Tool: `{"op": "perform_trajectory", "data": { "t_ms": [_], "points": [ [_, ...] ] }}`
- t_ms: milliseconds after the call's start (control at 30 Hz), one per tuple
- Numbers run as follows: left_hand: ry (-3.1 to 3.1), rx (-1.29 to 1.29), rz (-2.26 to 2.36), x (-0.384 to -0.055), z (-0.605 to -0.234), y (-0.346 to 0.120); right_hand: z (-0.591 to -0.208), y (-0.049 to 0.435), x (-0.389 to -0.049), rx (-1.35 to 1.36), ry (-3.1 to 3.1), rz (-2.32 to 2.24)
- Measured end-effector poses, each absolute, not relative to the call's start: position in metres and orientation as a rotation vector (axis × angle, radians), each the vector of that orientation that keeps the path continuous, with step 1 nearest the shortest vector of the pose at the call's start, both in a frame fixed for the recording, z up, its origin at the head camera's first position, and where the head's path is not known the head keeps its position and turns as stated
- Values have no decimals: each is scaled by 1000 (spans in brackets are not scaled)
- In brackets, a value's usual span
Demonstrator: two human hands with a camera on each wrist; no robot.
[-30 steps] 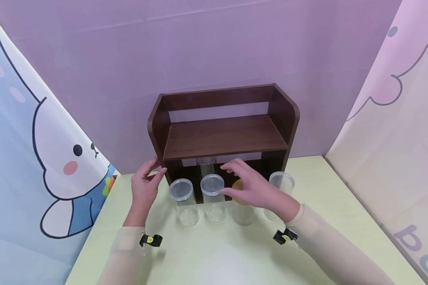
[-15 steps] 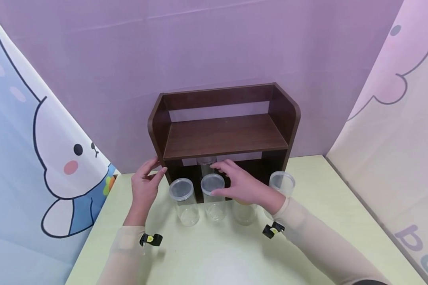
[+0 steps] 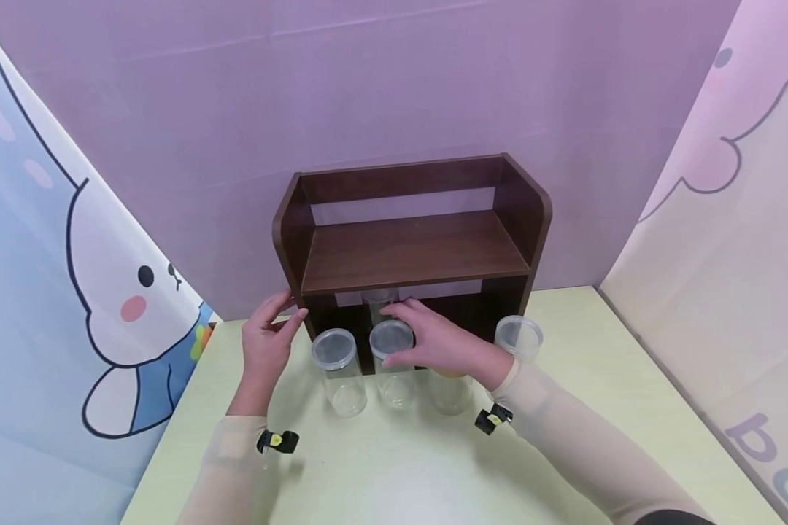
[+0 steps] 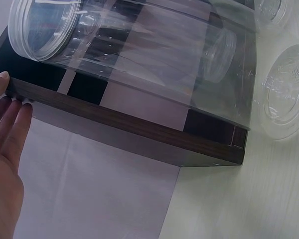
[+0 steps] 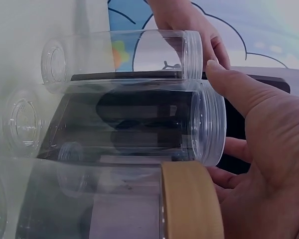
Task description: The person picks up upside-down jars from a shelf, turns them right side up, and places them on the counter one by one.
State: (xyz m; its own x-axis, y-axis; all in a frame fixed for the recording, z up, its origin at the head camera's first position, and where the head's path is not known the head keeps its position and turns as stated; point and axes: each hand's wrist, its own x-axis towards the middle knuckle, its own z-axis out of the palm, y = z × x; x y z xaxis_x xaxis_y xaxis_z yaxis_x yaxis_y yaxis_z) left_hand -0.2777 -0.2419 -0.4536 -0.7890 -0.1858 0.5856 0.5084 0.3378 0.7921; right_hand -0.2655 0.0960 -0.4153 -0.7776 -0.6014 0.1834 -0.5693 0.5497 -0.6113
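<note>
Dark brown two-tier shelf [image 3: 414, 251] stands against the backdrop. My left hand [image 3: 267, 343] rests at its left side panel, thumb on the front edge and loosely extended fingers along the outside. Before the shelf is a row of clear jars. With thumb in front and fingers behind, my right hand [image 3: 443, 343] curls round the lid of the second jar [image 3: 394, 383]; how firmly is hard to tell. To its left is another clear-lidded jar [image 3: 346, 383]. A tan-lidded jar [image 5: 192, 204] stands under my right forearm, mostly hidden in the head view.
At the right end of the row stands another clear jar [image 3: 520, 335], partly behind the right arm. One more jar [image 3: 379, 302] is inside the lower tier. The pale table [image 3: 394, 467] extends in front, with purple cloth [image 3: 400, 87] behind.
My right hand has moved left, from above the tan-lidded jar to round the lid of the second jar. The left hand and the jars stay where they were.
</note>
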Motion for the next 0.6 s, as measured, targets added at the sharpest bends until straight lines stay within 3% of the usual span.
{"op": "perform_trajectory", "data": {
  "t_ms": [600],
  "points": [
    [-2014,-291,-1468,-282,-457,-243,-412,94,-253,-1087,2772,-1083]
  ]
}}
